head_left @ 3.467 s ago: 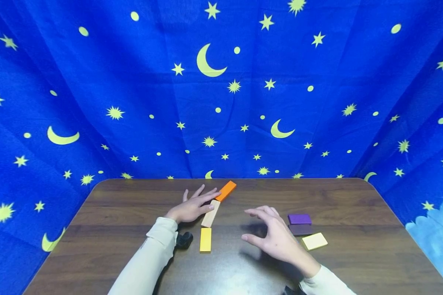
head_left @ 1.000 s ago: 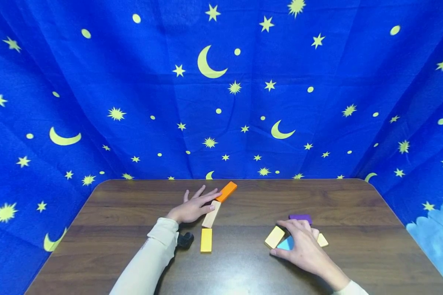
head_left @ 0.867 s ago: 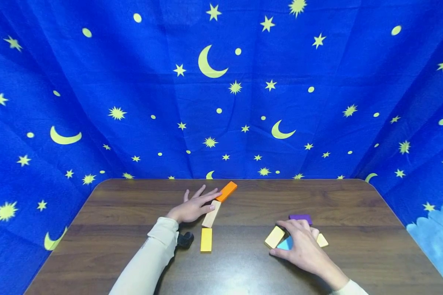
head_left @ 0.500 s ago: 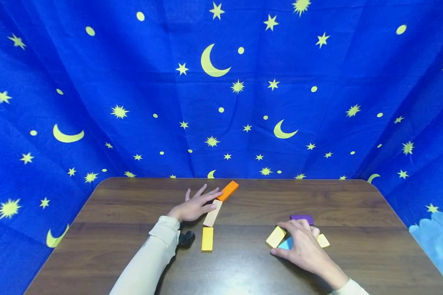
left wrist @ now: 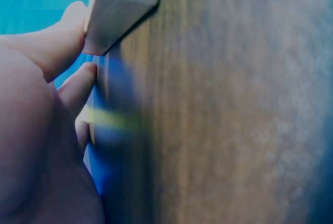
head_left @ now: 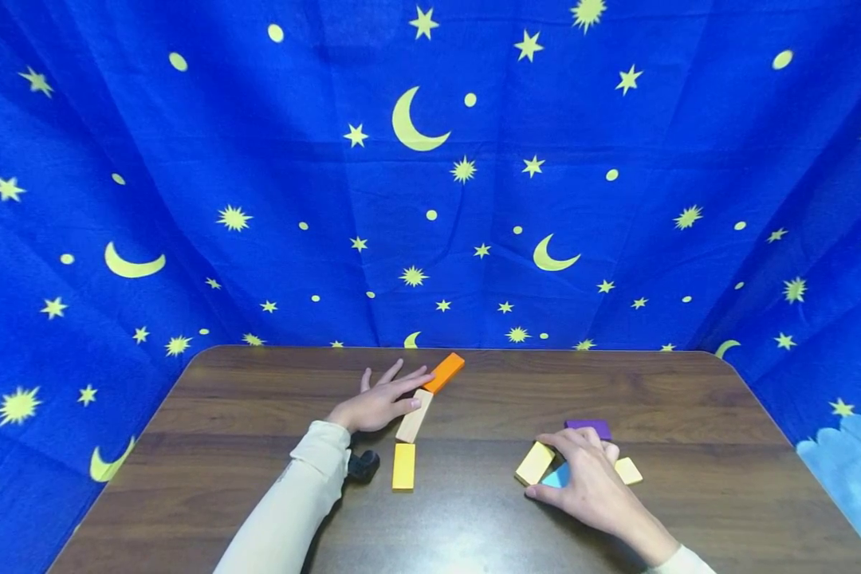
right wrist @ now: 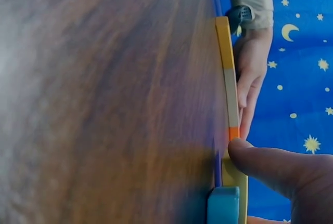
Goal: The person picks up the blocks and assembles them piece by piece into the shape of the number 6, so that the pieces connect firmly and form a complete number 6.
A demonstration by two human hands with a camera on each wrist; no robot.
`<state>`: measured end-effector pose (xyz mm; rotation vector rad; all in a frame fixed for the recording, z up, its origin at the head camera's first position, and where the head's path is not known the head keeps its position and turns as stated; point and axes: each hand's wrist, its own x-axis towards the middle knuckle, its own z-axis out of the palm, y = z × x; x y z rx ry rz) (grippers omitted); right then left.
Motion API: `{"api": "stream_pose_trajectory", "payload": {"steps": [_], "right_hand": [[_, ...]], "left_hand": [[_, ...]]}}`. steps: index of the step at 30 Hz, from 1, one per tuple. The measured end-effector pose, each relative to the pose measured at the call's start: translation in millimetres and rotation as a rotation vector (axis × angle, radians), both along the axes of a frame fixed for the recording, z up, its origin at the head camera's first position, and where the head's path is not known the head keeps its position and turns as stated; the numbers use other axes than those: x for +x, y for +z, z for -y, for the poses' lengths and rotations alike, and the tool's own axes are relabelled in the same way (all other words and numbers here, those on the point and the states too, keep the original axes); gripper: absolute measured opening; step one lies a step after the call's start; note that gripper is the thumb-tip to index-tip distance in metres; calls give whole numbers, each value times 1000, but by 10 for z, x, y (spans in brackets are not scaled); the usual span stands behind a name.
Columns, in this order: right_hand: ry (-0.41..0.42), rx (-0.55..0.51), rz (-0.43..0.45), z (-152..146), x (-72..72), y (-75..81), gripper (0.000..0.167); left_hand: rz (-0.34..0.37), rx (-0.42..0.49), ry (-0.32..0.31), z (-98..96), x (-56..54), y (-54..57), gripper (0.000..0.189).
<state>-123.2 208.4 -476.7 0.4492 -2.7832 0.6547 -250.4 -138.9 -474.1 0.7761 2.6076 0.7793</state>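
My left hand [head_left: 373,404] lies with straight fingers over a row of wooden blocks at the left centre. Its fingertips touch the orange block [head_left: 448,372], and its thumb rests on the plain wood block [head_left: 413,421]. A yellow block [head_left: 403,467] ends this row nearest me. Farther right, my right hand [head_left: 588,482] pinches a pale yellow block [head_left: 534,462] by its two ends, thumb at the near end and index finger at the far end. Under the palm a light blue block [head_left: 556,477] shows, partly hidden. In the right wrist view that blue block [right wrist: 223,206] stands beside the pale one.
Just beyond the right hand is a purple block [head_left: 587,429]; another pale yellow block [head_left: 628,470] sits to its right. A black wrist camera [head_left: 363,465] hangs by the left sleeve. Behind the brown wooden table [head_left: 294,510] hangs a blue curtain [head_left: 330,199] with moons and stars.
Since the oldest frame, my right hand has come down and rightward onto the pale yellow block, and the blue block shows. Over the last second both hands have stayed still.
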Motion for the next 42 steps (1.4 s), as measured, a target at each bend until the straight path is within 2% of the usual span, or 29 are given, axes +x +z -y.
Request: {"api": "stream_pose_trajectory", "payload": {"steps": [7,17,33,42], "right_hand": [[48,-19,-31,35,11,27,71],[111,-49,-5,105,18,79,68],[198,-72,-51,359,7,129,69],[227,-50,2,477,14,166,71]], "left_hand": [[3,1,-1,-2,4,11,53],[13,-3,0,-5,-6,28,52],[-6,-2,-10,-3,-2,16,52],[-13,7,-8,7,2,8,52]]}}
